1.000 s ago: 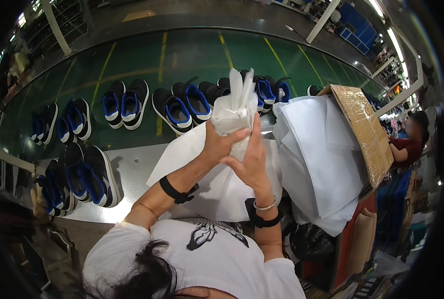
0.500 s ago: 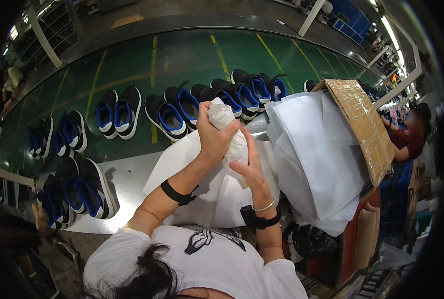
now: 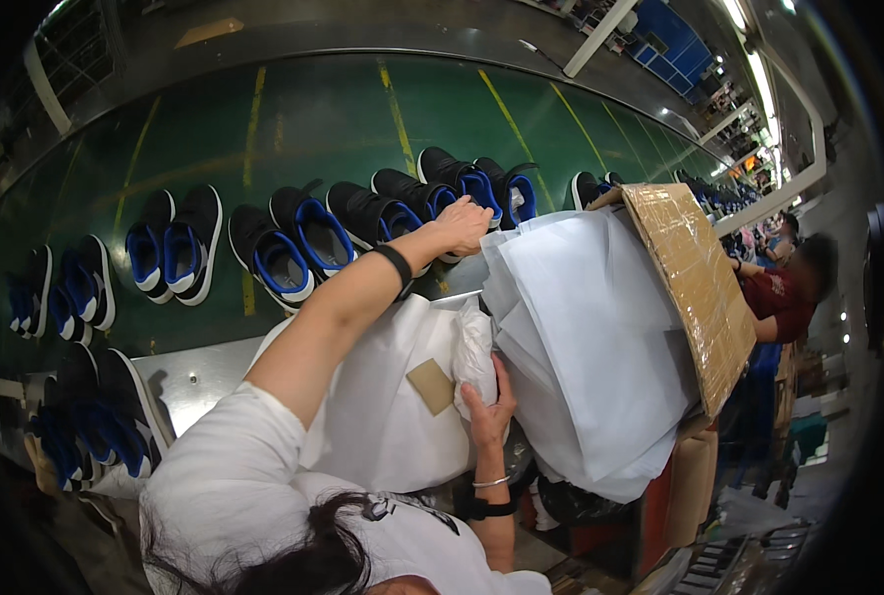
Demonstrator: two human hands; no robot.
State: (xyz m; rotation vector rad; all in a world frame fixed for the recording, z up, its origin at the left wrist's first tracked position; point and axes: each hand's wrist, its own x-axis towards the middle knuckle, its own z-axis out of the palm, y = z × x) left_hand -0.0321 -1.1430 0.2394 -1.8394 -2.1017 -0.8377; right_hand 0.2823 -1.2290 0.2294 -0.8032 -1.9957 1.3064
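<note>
My left hand [image 3: 460, 226] reaches across to the row of black shoes with blue linings, its bent fingers closed at the collar of a shoe [image 3: 444, 171]. Part of that grip is hidden by the hand itself. Upright in my right hand [image 3: 491, 405] is an elongated wad of crumpled white paper [image 3: 474, 347], the fingers wrapped round its lower end. Beneath it, large white paper sheets [image 3: 377, 397] cover the near work surface. A small tan square piece [image 3: 430, 387] lies on them, beside the wad.
More black shoes stand in pairs on the green conveyor [image 3: 338, 119] and on the metal ledge [image 3: 199, 382] at left. On the right, a stack of white sheets [image 3: 590, 337] leans against a taped cardboard box [image 3: 700, 297]. Another person [image 3: 784, 293] is beyond the box.
My left hand has let go of the paper wad and moved up to the shoes. My right hand has lowered with the wad. The tan square now shows, and the whole view has shifted.
</note>
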